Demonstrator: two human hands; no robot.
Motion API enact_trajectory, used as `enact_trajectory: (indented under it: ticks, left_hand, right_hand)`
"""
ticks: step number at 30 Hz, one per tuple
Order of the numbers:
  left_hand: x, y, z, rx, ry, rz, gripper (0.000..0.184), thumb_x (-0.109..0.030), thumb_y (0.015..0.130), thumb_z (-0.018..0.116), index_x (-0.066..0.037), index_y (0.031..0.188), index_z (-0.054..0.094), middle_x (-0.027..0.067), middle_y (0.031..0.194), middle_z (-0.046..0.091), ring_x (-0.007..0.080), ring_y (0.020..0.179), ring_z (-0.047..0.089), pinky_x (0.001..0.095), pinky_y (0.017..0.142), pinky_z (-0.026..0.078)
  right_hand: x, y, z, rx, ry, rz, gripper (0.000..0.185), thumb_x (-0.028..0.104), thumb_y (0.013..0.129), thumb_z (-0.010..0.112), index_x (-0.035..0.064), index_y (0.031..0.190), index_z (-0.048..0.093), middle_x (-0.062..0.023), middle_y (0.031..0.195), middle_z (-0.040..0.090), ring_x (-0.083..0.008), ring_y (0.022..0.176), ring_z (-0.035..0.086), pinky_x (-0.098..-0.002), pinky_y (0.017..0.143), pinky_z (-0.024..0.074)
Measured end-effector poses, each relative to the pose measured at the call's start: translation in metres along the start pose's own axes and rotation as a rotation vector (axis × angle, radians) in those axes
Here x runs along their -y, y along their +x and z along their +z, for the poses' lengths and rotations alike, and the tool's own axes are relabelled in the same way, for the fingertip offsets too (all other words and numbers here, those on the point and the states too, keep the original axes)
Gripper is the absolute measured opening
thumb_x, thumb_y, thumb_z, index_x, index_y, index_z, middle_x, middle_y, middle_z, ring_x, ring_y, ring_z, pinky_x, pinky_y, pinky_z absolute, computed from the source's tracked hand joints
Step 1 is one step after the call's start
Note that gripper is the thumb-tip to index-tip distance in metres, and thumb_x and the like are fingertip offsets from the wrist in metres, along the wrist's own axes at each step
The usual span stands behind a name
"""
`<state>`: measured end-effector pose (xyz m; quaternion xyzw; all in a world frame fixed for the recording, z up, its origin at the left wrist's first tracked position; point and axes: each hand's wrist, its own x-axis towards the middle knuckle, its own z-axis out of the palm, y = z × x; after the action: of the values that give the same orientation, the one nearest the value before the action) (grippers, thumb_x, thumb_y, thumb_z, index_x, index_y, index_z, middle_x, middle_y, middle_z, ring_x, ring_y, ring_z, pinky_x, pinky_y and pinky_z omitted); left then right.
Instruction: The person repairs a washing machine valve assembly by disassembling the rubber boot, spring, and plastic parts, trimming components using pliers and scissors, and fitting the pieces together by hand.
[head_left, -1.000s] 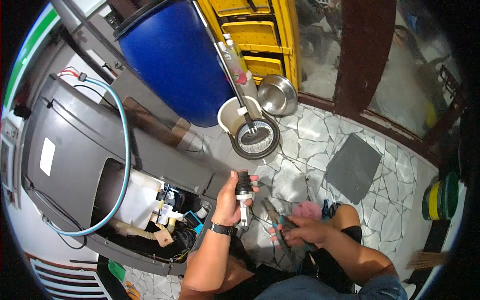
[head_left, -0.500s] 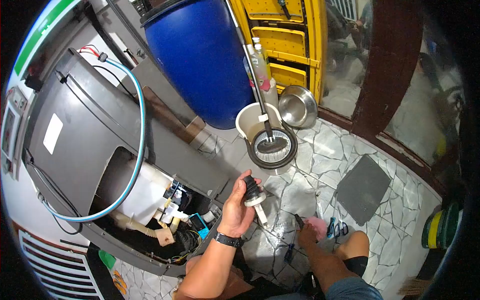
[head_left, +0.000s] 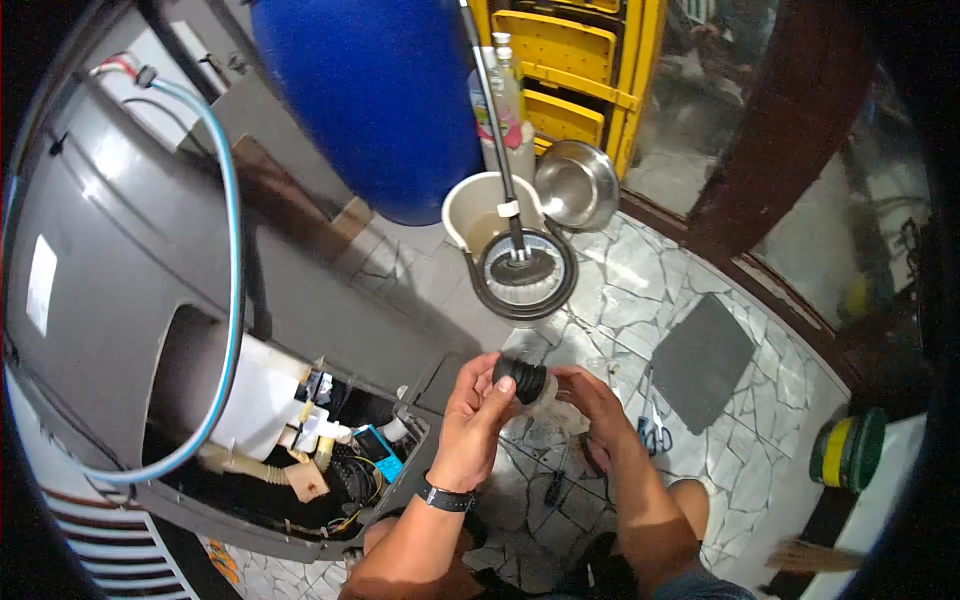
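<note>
My left hand (head_left: 478,415) is closed around a black ribbed rubber bellows (head_left: 518,380), its thumb pressed on the near side. A whitish plastic end (head_left: 546,390) sticks out of the bellows toward the right. Fingers of my right hand (head_left: 592,405) close on that pale end, partly hiding it. To the left lies a grey washing machine (head_left: 330,270) with an opening in its base. Inside show a white plastic part (head_left: 255,395), a beige corrugated hose (head_left: 240,460) and a bright blue part (head_left: 380,455).
A blue-and-white hose (head_left: 236,250) arches over the machine. Ahead stand a blue barrel (head_left: 370,110), a beige bucket (head_left: 465,205) with a mop (head_left: 520,265), and a steel bowl (head_left: 578,185). A grey mat (head_left: 703,362) and scissors (head_left: 657,437) lie on the tiled floor.
My right hand has come up from the pink cloth on the floor to the pale end of the bellows. The bellows has turned from pointing down to pointing rightward. The view has shifted.
</note>
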<state>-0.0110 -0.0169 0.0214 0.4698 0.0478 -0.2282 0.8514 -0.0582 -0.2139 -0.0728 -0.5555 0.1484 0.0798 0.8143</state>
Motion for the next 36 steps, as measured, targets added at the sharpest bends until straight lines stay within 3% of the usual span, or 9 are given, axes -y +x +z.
enact_trajectory:
  ticks: [2, 5, 7, 10, 13, 15, 24, 30, 36]
  left_hand:
    - [-0.006, 0.001, 0.001, 0.029, 0.050, -0.048, 0.035, -0.019, 0.103, 0.064, -0.011, 0.134, 0.050, 0.0006, 0.120, 0.062, 0.0139, 0.104, 0.063, 0.0300, 0.086, 0.054]
    - [-0.013, 0.007, -0.017, 0.079, 0.301, 0.076, 0.032, -0.017, 0.103, 0.062, -0.009, 0.130, 0.046, 0.0018, 0.113, 0.056, 0.0118, 0.100, 0.058, 0.0271, 0.082, 0.052]
    - [-0.053, 0.000, -0.005, 0.190, 0.761, 0.259, 0.031, -0.016, 0.104, 0.060, -0.007, 0.129, 0.043, 0.0041, 0.111, 0.051, 0.0115, 0.096, 0.053, 0.0273, 0.082, 0.050]
    - [-0.107, -0.026, 0.012, 0.226, 0.795, 0.162, 0.037, -0.005, 0.100, 0.063, -0.004, 0.131, 0.041, 0.0071, 0.107, 0.053, 0.0162, 0.094, 0.054, 0.0285, 0.083, 0.047]
    - [-0.188, -0.061, 0.047, 0.246, 0.927, 0.150, 0.032, -0.027, 0.107, 0.051, -0.003, 0.127, 0.043, 0.0129, 0.101, 0.054, 0.0211, 0.093, 0.056, 0.0332, 0.083, 0.048]
    - [-0.232, -0.077, 0.072, 0.246, 1.029, 0.318, 0.042, -0.040, 0.111, 0.033, -0.001, 0.122, 0.045, 0.0178, 0.099, 0.054, 0.0299, 0.092, 0.058, 0.0406, 0.086, 0.047]
    - [-0.432, -0.169, 0.174, 0.046, 1.044, 0.287, 0.032, -0.030, 0.113, 0.033, -0.001, 0.111, 0.047, 0.0162, 0.095, 0.049, 0.0295, 0.090, 0.051, 0.0390, 0.087, 0.043]
    - [-0.531, -0.192, 0.185, 0.335, 1.208, 0.377, 0.028, -0.027, 0.111, 0.035, -0.002, 0.115, 0.046, 0.0261, 0.094, 0.059, 0.0465, 0.087, 0.060, 0.0494, 0.077, 0.047]
    - [-0.579, -0.206, 0.219, 0.298, 1.115, 0.717, 0.027, -0.026, 0.110, 0.035, -0.002, 0.111, 0.046, 0.0205, 0.085, 0.057, 0.0379, 0.079, 0.060, 0.0461, 0.073, 0.046]
  right_hand:
    - [0.059, 0.001, 0.012, 0.145, -0.019, -0.010, 0.047, 0.038, 0.101, 0.063, -0.0008, 0.127, 0.062, -0.0105, 0.120, 0.068, -0.0230, 0.108, 0.068, -0.0365, 0.098, 0.0508]
    - [0.109, 0.000, 0.036, 0.668, -0.108, 0.373, 0.053, 0.033, 0.097, 0.072, 0.0016, 0.133, 0.051, -0.0123, 0.113, 0.068, -0.0197, 0.093, 0.069, -0.0359, 0.085, 0.0560]
    - [0.135, -0.006, 0.055, 0.639, -0.130, 0.373, 0.054, 0.033, 0.095, 0.074, 0.0021, 0.132, 0.049, -0.0125, 0.109, 0.068, -0.0197, 0.090, 0.069, -0.0360, 0.081, 0.0568]
    - [0.192, -0.023, 0.079, 0.679, -0.329, 0.326, 0.061, 0.036, 0.090, 0.080, 0.0024, 0.128, 0.047, -0.0120, 0.096, 0.070, -0.0188, 0.086, 0.070, -0.0359, 0.072, 0.0576]
    - [0.281, -0.059, 0.132, 0.541, -0.764, 0.085, 0.065, 0.037, 0.087, 0.081, 0.0019, 0.127, 0.044, -0.0173, 0.090, 0.070, -0.0268, 0.082, 0.073, -0.0420, 0.072, 0.0573]
    - [0.313, -0.090, 0.170, 0.512, -1.058, -0.054, 0.073, 0.038, 0.081, 0.083, 0.0016, 0.130, 0.044, -0.0247, 0.099, 0.069, -0.0388, 0.094, 0.071, -0.0454, 0.080, 0.0551]
    - [0.510, -0.206, 0.341, -0.036, -1.234, -0.249, 0.063, 0.032, 0.073, 0.086, 0.0001, 0.110, 0.046, -0.0262, 0.085, 0.071, -0.0448, 0.086, 0.072, -0.0519, 0.075, 0.0571]
    - [0.569, -0.237, 0.405, 0.055, -1.205, -0.180, 0.059, 0.031, 0.071, 0.085, 0.0001, 0.109, 0.051, -0.0268, 0.083, 0.071, -0.0462, 0.084, 0.071, -0.0525, 0.075, 0.0566]
    - [0.591, -0.244, 0.439, -0.086, -0.951, -0.458, 0.051, 0.028, 0.069, 0.081, -0.0002, 0.103, 0.056, -0.0268, 0.080, 0.069, -0.0479, 0.081, 0.070, -0.0537, 0.071, 0.0544]
